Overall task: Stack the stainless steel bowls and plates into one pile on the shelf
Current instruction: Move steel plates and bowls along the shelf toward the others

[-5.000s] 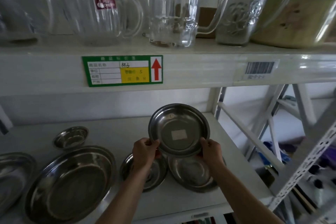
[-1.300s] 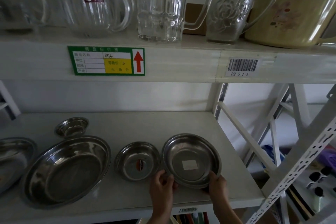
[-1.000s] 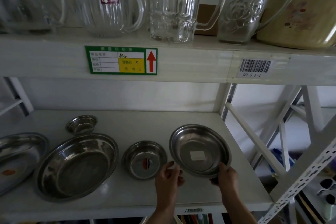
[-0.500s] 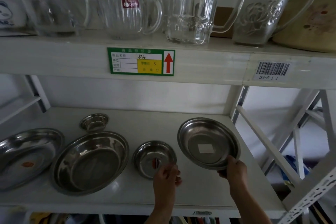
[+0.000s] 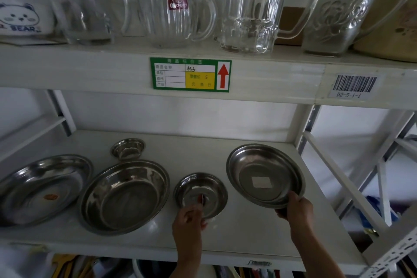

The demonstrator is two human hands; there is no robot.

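On the white shelf (image 5: pixel 237 237) several steel dishes lie in a row. My right hand (image 5: pixel 295 209) grips the near rim of a stack of two steel plates (image 5: pixel 262 175) with a white sticker, tilted up off the shelf at the right. My left hand (image 5: pixel 189 219) holds the near rim of a small steel plate (image 5: pixel 200 189) in the middle. Left of it sits a large steel bowl (image 5: pixel 125 196). A tiny steel bowl (image 5: pixel 127 148) stands behind that. A wide steel plate (image 5: pixel 42 187) with an orange sticker lies at the far left.
The upper shelf edge (image 5: pixel 90 70) hangs low overhead with a green price label (image 5: pixel 190 74) and a barcode tag (image 5: pixel 355 86). Glass pitchers (image 5: pixel 176 9) stand on it. A white slanted brace (image 5: pixel 343 185) and upright bound the right side.
The sticker plate was set onto another plate, then the pair lifted and tilted by my right hand. My left hand left that pair and took the small plate's rim. The view shifted left.
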